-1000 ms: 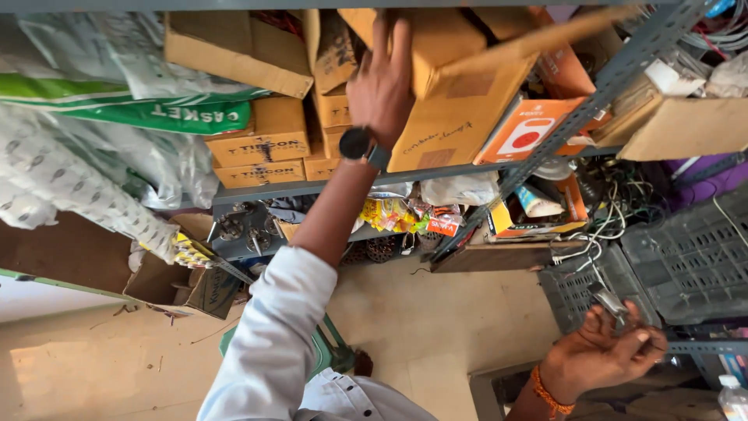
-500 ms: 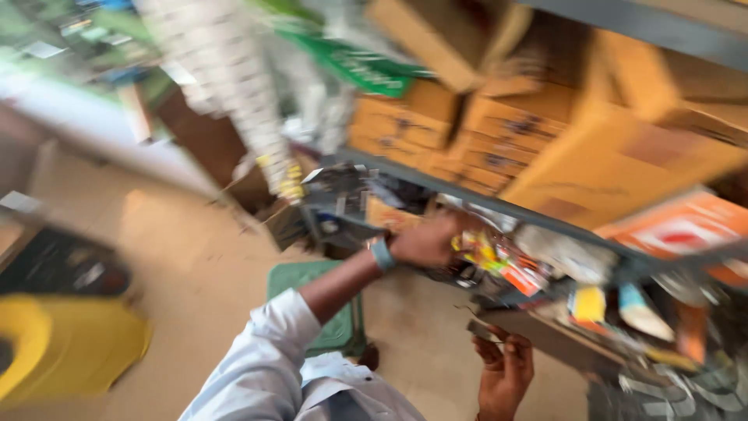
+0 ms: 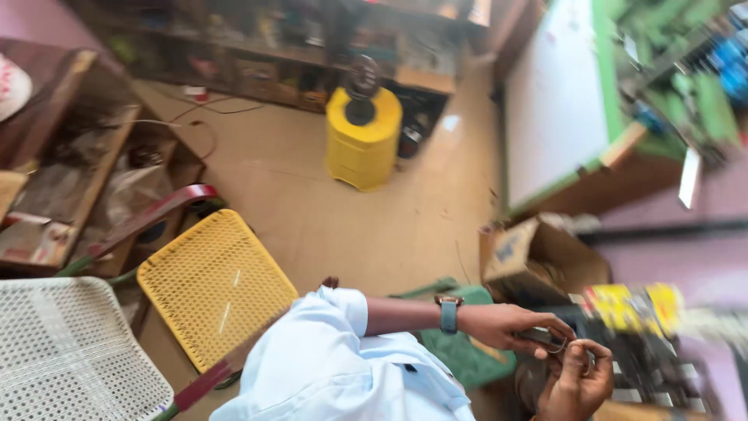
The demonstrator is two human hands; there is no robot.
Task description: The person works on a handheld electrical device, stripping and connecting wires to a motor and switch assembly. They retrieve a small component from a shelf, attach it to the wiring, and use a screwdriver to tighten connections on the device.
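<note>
My left hand [image 3: 510, 327], with a blue-strapped watch on the wrist and a light blue sleeve behind it, reaches to the right at the bottom of the view. Its fingers grip a small dark flat object [image 3: 543, 337]. Just below it, my right hand [image 3: 578, 380] is curled, and its fingertips pinch the same object's end. The two hands touch over a dark crate. The object is blurred and too small to tell what it is.
A yellow woven chair seat [image 3: 214, 288] and a white woven one [image 3: 70, 351] stand at the lower left. A yellow drum [image 3: 362, 140] sits on the tan floor. Also around me are an open cardboard box [image 3: 538, 253], a green stool [image 3: 463, 351], yellow packets [image 3: 631, 308] and wooden shelves [image 3: 62, 179].
The view has swung from the shelf of cardboard boxes down to the floor. My left hand dropped from the boxes and met my right hand low on the right.
</note>
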